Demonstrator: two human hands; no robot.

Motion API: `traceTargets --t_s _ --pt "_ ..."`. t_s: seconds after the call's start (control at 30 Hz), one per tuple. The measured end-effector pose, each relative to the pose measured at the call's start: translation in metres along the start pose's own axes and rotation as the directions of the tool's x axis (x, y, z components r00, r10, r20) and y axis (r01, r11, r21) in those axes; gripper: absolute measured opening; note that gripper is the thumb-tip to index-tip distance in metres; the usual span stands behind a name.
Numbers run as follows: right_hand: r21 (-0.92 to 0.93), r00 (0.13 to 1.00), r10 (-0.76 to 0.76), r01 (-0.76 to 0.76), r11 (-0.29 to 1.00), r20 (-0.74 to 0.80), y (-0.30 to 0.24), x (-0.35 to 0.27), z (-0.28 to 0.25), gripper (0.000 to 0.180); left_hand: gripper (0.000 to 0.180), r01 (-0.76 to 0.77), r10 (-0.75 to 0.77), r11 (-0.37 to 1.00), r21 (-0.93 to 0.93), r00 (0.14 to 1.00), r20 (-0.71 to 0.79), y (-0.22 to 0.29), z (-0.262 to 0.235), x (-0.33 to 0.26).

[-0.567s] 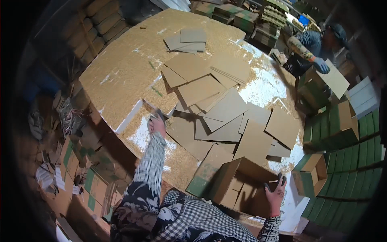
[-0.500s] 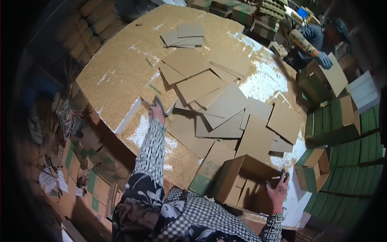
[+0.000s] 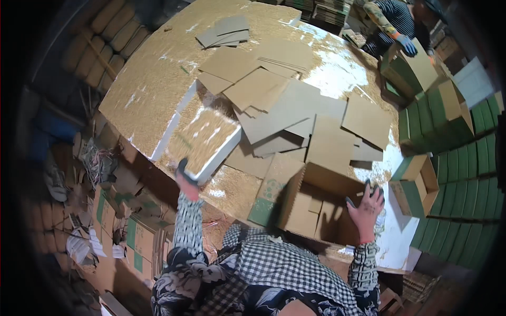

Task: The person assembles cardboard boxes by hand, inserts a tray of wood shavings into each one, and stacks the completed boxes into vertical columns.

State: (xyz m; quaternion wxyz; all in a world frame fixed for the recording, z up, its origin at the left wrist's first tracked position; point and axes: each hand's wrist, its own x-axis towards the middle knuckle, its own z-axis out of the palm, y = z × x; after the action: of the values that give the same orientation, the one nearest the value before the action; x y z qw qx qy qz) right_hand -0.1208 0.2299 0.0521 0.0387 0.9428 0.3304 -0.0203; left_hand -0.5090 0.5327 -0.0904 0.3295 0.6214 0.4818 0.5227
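Note:
My left hand (image 3: 187,181), its fingertips dark, grips the near corner of a thick slab (image 3: 205,138) with white sides and a tan, crumbly top. The slab lies at an angle in a gap in the larger tan-covered surface. My right hand (image 3: 365,206) is at the right wall of an open cardboard box (image 3: 300,208), thumb on the inner side and fingers spread along the rim. Folded flaps show at the bottom of the box. Flat cardboard sheets (image 3: 295,108) lie overlapping beyond the box and slab.
Green-and-brown cartons (image 3: 458,184) stand in rows at the right, with a small open carton (image 3: 415,184) beside them. A co-worker (image 3: 392,26) handles another box at the far right. Folded cartons (image 3: 142,245) and scraps lie at the lower left.
My left hand has come back toward me, and the slab has slid nearer with it, widening the gap behind. My right hand stays at the box. The view has shifted slightly.

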Motion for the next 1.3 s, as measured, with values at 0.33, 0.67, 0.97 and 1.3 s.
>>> traceTargets --t_s 0.33,0.67,0.97,1.3 --pt "0.8 0.915 -0.082 0.386 0.46 -0.394 0.001 0.003 0.022 0.055 0.044 -0.117 0.154 0.985 -0.124 0.924 0.351 0.172 -0.042 -0.069" --pt "0.995 0.966 -0.245 -0.097 -0.031 0.086 0.068 -0.027 -0.051 0.074 0.064 0.375 -0.084 0.906 -0.196 0.614 0.785 0.218 0.138 -0.106" --pt "0.974 0.988 -0.01 -0.153 -0.168 0.154 0.057 -0.096 -0.07 0.078 0.037 0.302 -0.153 0.928 -0.217 0.842 0.518 0.151 0.133 -0.149" --pt "0.771 0.991 0.121 -0.117 0.626 0.052 -0.004 -0.063 0.028 0.056 0.086 -0.698 0.121 0.301 0.649 0.703 0.7 0.069 0.2 0.004"
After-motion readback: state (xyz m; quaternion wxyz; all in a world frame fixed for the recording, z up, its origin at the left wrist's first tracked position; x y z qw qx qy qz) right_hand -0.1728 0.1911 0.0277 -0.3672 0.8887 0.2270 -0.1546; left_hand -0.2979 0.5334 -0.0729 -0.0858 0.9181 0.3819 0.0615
